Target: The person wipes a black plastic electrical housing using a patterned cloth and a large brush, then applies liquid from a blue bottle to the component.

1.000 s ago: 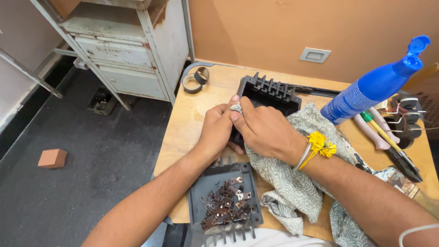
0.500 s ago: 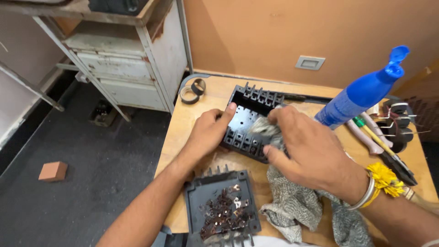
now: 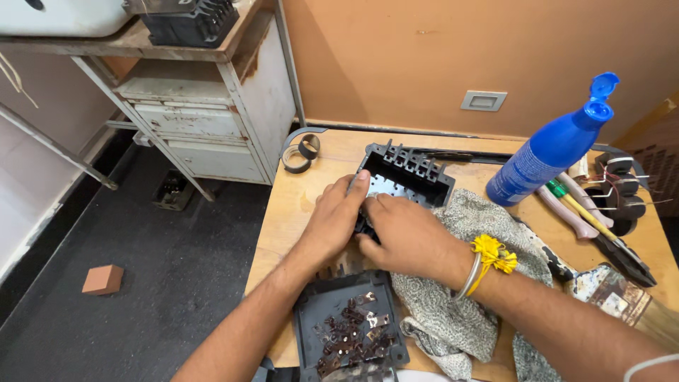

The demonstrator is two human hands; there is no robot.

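Note:
A black plastic box with several compartments (image 3: 410, 175) lies on the wooden table (image 3: 339, 152). My left hand (image 3: 336, 221) rests on its near left edge, fingers stretched along the rim. My right hand (image 3: 407, 237) grips the box's near side, just next to the left hand; a yellow thread and a metal bangle circle its wrist. Under my right forearm lies a grey speckled cloth (image 3: 460, 311). In front of me sits a dark tray (image 3: 346, 329) holding several small brown metal clips.
A blue spray bottle (image 3: 548, 152) leans at the right, beside screwdrivers, a brush (image 3: 622, 297) and wired parts (image 3: 619, 187). Tape rolls (image 3: 300, 150) lie at the table's far left corner. A metal cabinet (image 3: 212, 106) stands left; a brick (image 3: 102, 279) lies on the dark floor.
My right hand has come back from the cloth at the right to the box's near edge. The left hand stayed on the box. The view shifted slightly.

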